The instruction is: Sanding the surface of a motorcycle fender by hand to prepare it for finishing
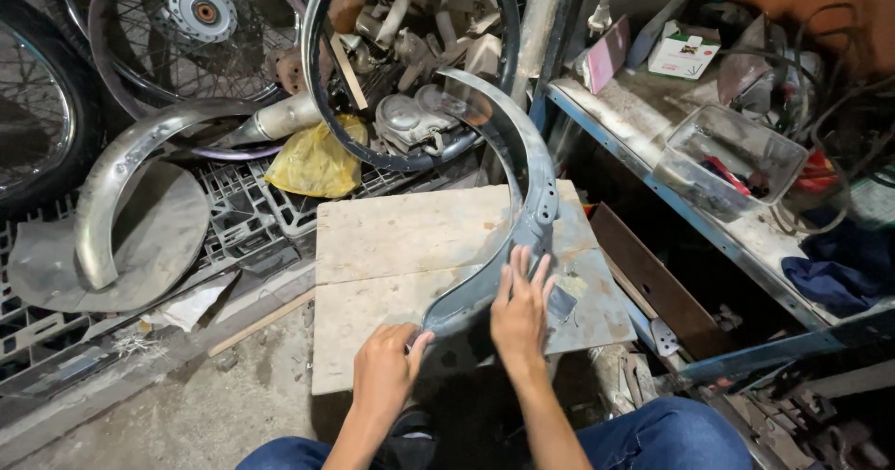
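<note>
wooden board (392, 237) — grey fender (522, 200) on it

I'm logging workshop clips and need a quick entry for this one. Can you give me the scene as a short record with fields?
Setting: cluttered workshop floor, seen from above
Work surface: wooden board
Main item: curved grey metal fender, resting on the board
Left hand: grips the fender's near end
Right hand: laid flat on the fender, fingers spread
Nearby: second fender, spoked wheel, yellow bag, clear plastic box on a shelf
</note>
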